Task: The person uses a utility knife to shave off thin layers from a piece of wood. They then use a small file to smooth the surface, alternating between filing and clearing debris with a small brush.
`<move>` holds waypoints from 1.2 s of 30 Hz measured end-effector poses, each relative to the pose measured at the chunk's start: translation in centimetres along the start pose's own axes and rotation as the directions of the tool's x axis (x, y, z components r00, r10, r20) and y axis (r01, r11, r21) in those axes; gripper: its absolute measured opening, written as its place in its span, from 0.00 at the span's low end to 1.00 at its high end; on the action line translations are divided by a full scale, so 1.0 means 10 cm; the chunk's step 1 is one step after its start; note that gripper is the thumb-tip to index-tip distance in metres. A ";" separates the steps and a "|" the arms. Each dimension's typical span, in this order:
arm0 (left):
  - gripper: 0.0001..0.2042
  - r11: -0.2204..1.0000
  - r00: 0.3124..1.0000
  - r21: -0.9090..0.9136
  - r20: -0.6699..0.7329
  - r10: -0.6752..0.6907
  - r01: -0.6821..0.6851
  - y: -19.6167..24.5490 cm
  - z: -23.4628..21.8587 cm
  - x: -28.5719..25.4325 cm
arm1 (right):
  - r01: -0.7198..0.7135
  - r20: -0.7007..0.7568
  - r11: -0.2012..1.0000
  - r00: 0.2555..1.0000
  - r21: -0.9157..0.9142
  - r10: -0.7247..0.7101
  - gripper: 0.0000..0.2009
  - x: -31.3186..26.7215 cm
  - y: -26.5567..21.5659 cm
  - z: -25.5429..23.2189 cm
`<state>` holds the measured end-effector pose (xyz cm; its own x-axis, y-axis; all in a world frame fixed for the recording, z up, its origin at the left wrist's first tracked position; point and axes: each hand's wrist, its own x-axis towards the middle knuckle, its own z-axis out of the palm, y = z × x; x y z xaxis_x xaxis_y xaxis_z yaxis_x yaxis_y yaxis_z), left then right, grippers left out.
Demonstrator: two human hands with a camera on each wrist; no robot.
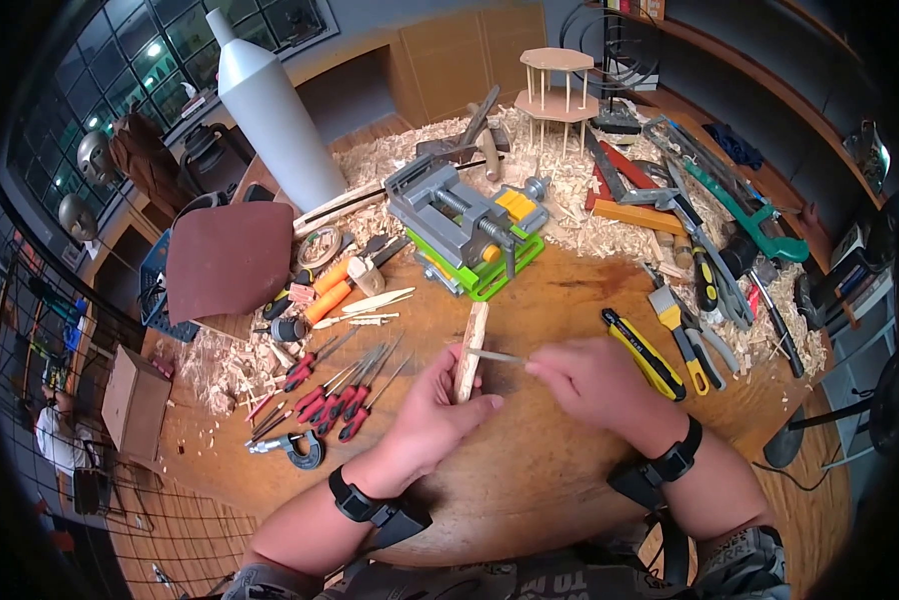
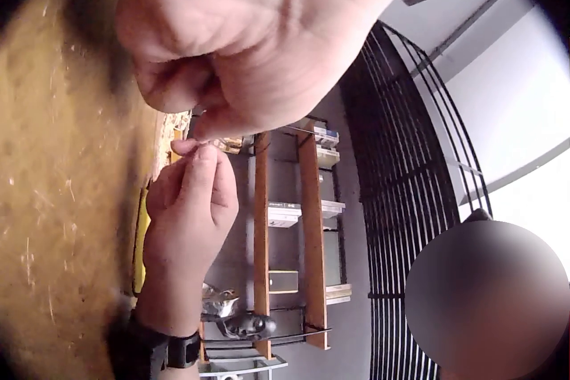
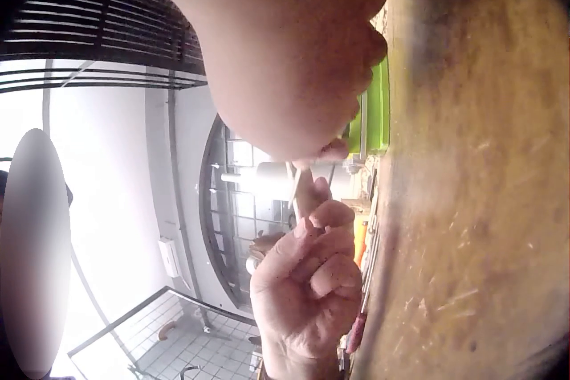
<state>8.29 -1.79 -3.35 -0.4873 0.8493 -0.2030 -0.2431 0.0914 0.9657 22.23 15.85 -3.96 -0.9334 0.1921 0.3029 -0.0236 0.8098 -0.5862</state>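
Observation:
My left hand grips a slender, pale strip of wood, its upper end sticking up past the fingers. Across the strip's face lies a slim grey metal tool, like a flat needle file. The fingers of my right hand are curled round the tool's near end, hiding its handle. Both hands are close together over the front of the wooden table. In the right wrist view, the strip rises from the left hand's fingers.
A grey and green bench vise stands just beyond the hands. Red-handled files and a micrometer lie at left, a yellow utility knife and brush at right. Wood shavings, a two-tier wooden stand and saw are behind.

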 end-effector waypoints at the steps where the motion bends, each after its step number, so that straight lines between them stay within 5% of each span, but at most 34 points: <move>1: 0.26 0.999 0.999 -0.030 0.024 -0.029 0.030 0.02 -0.01 0.00 | -0.023 -0.072 1.000 0.997 -0.008 0.023 0.07 0.01 0.01 0.00; 5: 0.26 0.994 0.998 -0.085 0.022 -0.065 0.066 0.01 0.01 0.00 | 0.012 0.060 1.000 0.998 0.029 -0.014 0.08 -0.03 0.03 0.02; 8: 0.25 0.994 0.997 -0.087 0.032 -0.064 0.067 0.01 -0.01 0.01 | -0.047 -0.078 0.999 0.996 0.015 0.048 0.08 -0.01 0.00 -0.01; 10: 0.25 0.996 0.999 -0.067 0.019 -0.049 0.050 0.01 0.02 0.01 | -0.019 0.063 1.000 0.998 0.024 0.017 0.08 -0.02 -0.01 -0.03; 14: 0.25 0.995 0.998 -0.074 0.030 -0.061 0.063 0.02 0.00 0.00 | -0.046 -0.073 0.999 0.996 0.016 0.047 0.08 -0.01 0.01 0.00; 17: 0.25 0.999 1.000 -0.036 -0.001 -0.026 0.026 -0.04 0.01 0.00 | -0.027 0.069 0.997 0.997 0.077 0.022 0.09 -0.02 -0.01 0.02; 20: 0.25 0.994 0.999 -0.097 0.018 -0.037 0.039 -0.05 -0.01 0.02 | -0.096 -0.092 0.995 0.991 0.020 0.098 0.09 0.00 0.00 0.00; 22: 0.25 0.999 1.000 -0.050 0.010 -0.011 0.011 -0.05 0.02 0.01 | 0.022 0.150 1.000 0.989 -0.004 -0.021 0.08 -0.05 0.03 0.01; 23: 0.25 1.000 1.000 0.000 0.001 0.015 -0.015 -0.05 0.02 0.00 | 0.022 0.149 1.000 0.989 -0.002 -0.021 0.08 -0.03 0.02 0.02; 25: 0.25 0.999 1.000 -0.037 0.003 0.016 -0.016 -0.10 -0.04 0.03 | -0.109 -0.071 0.993 0.991 0.034 0.111 0.07 0.00 -0.01 0.03; 28: 0.25 0.999 0.999 -0.026 0.020 0.041 -0.040 -0.07 0.00 0.02 | 0.007 0.106 1.000 0.994 -0.021 -0.005 0.06 -0.05 0.07 0.02; 31: 0.24 0.999 0.999 -0.021 0.026 0.034 -0.034 -0.08 -0.03 0.03 | 0.020 -0.051 0.999 0.998 -0.048 -0.022 0.05 -0.05 0.07 0.06; 36: 0.24 0.999 0.999 0.027 0.044 -0.022 0.020 -0.01 0.04 -0.02 | 0.012 0.034 0.999 0.999 -0.036 -0.011 0.06 -0.03 0.00 -0.03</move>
<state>8.69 -1.75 -3.34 -0.4450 0.8690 -0.2166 -0.2305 0.1226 0.9653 22.64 15.98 -3.87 -0.9449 0.1643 0.2832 -0.0217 0.8316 -0.5549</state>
